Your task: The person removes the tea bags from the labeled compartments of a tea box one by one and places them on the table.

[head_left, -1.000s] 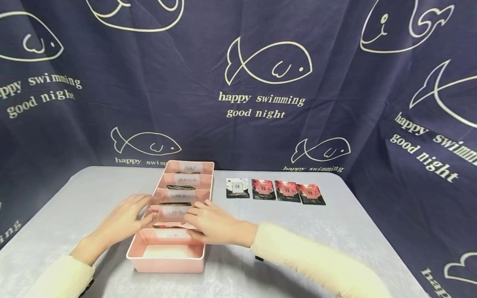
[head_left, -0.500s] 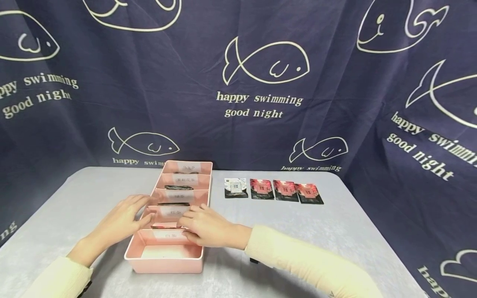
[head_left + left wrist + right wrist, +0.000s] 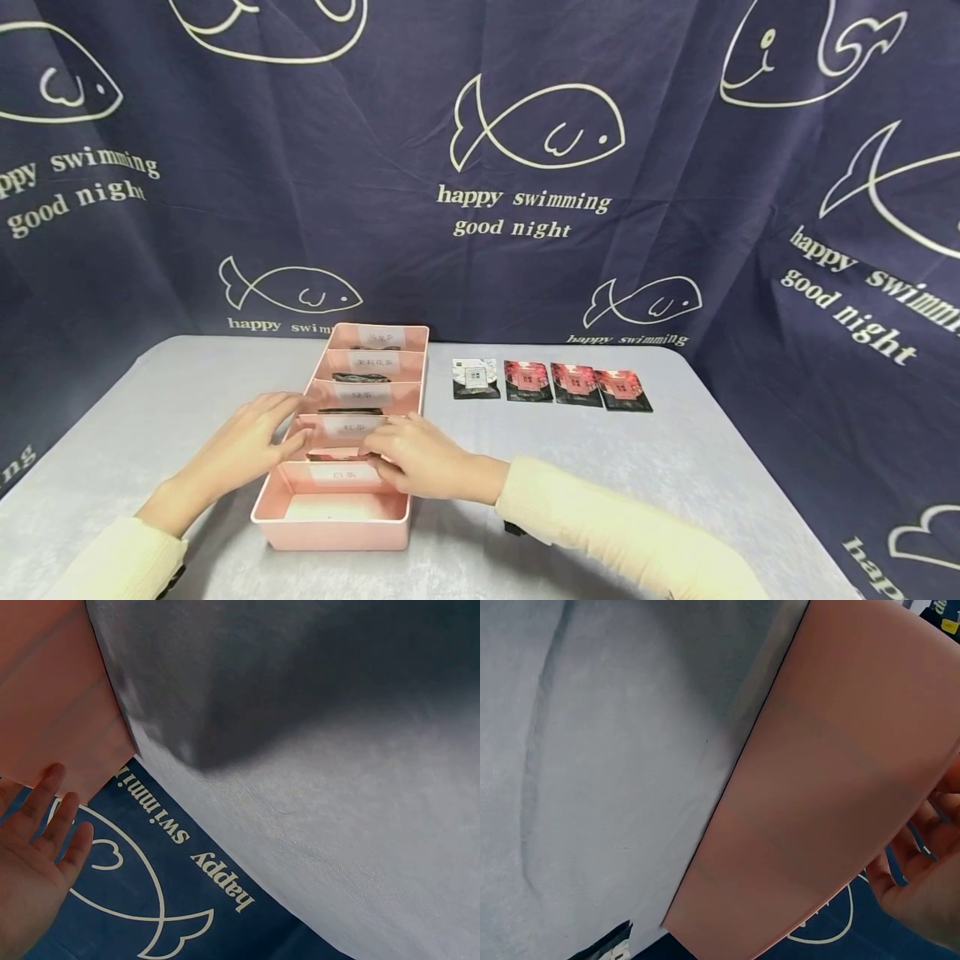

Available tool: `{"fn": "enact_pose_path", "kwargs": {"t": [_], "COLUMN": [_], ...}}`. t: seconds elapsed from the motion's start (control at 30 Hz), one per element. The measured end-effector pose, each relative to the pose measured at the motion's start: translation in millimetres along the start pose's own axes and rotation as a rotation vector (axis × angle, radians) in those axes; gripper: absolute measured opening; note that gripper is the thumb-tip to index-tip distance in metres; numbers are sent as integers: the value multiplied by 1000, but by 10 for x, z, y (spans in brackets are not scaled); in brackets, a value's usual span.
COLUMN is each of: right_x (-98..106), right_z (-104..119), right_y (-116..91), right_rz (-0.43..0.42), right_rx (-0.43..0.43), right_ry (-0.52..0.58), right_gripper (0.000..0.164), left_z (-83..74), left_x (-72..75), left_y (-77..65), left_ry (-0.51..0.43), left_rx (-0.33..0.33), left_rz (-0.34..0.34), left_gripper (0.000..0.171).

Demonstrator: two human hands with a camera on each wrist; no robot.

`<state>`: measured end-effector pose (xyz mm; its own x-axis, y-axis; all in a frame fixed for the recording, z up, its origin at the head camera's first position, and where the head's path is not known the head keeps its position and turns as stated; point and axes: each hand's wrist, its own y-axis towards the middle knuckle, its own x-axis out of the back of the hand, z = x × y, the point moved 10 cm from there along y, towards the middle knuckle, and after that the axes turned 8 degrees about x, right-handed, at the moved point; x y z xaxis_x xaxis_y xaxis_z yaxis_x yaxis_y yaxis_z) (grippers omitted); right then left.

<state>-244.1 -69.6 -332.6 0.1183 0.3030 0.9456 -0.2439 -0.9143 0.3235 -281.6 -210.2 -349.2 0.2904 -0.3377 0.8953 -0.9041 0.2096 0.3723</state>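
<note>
Pink box (image 3: pixel 333 535), long and divided into five compartments, stood with its narrow end toward the person. A red-edged packet (image 3: pixel 333 457) sat low in the box's second compartment from that near end. Left hand (image 3: pixel 243 437) reached over the box's left rim, fingers loosely extended and somewhat spread, thumb pointing inward above the second compartment; grasp wide, whether it touched the rim unclear. Right hand (image 3: pixel 427 454) lay across the box's right rim, fingers bent down into the same compartment by the packet's right end (fingertips hidden, so I could not tell whether they pinched it).

Each compartment of the box bore a white label (image 3: pixel 343 474) with dark characters on its far wall. Dark packet edges (image 3: pixel 351 411) showed in the third, fourth and fifth compartments.

Right of the box, beside its far half, a row of flat packets: a white-and-black packet (image 3: pixel 476 379) nearest the box, then three red-and-black packets (image 3: pixel 576 384), the outer two touching or nearly so. Pale sleeves (image 3: pixel 630 533) came in on both sides of the box's near end. Grey table (image 3: pixel 637 475) under it all; dark blue curtain (image 3: pixel 405 275) behind the box, printed with white fish and lettering.
</note>
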Motion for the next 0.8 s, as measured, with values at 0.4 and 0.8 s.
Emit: {"fn": "enact_pose_path", "kwargs": {"t": [0.4,0.8], "right_x": [134,259], "right_z": [-147,-300], "right_y": [-23,-51], "right_rz": [-115,-166], "right_rx": [-98,-205], "right_ry": [-23,68], "right_gripper": [12,12], "left_z": [-22,-12], "left_x": [9,-2], "left_y": [-6,-8], "left_ry": [3,3], "left_rx": [-13,1], "left_rz": [-18,3], "left_gripper": [37,38]}}
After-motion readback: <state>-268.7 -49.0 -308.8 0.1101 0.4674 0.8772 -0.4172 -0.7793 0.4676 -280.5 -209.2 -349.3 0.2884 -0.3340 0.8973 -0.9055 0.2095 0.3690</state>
